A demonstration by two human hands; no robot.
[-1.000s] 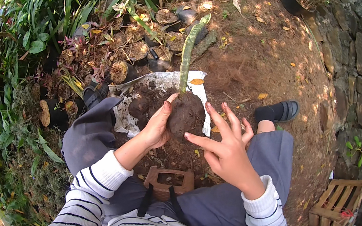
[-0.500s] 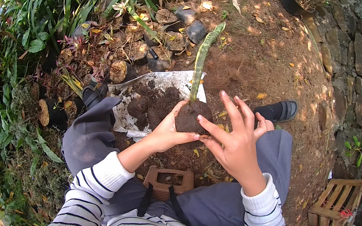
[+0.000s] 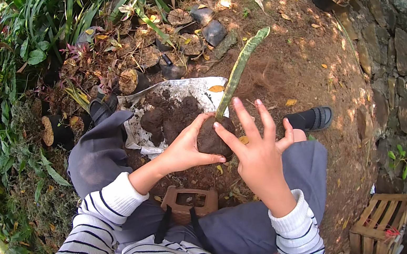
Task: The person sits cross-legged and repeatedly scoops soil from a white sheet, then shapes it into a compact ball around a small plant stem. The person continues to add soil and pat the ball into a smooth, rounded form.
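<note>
The left hand (image 3: 185, 148) is curled round a ball of soil (image 3: 216, 138), its thumb along the near side and its fingers up the left side, so the lump sits firmly in its grip. The right hand (image 3: 262, 160) is spread wide, holding nothing; its forefinger tip meets the top of the ball while the other fingers fan out in the air. A single long green leaf (image 3: 240, 71) with yellowish edges rises from the ball, tilting away from the person and to the right.

From where I stand, the ball is just beside the right edge of a soiled white sheet (image 3: 203, 87); I cannot tell how high it is held. On the sheet, dark lumps of soil (image 3: 182, 114) lie toward the middle and near edge, and a yellow leaf (image 3: 216, 88) rests by the far right corner. Beyond the sheet's far left edge, dark planting bags (image 3: 172, 70) stand on the ground. Between the person's grey trouser legs (image 3: 234, 233) is a brown plastic piece (image 3: 188, 215) with an opening. A slatted wooden crate (image 3: 379, 229) sits well off to the right.
</note>
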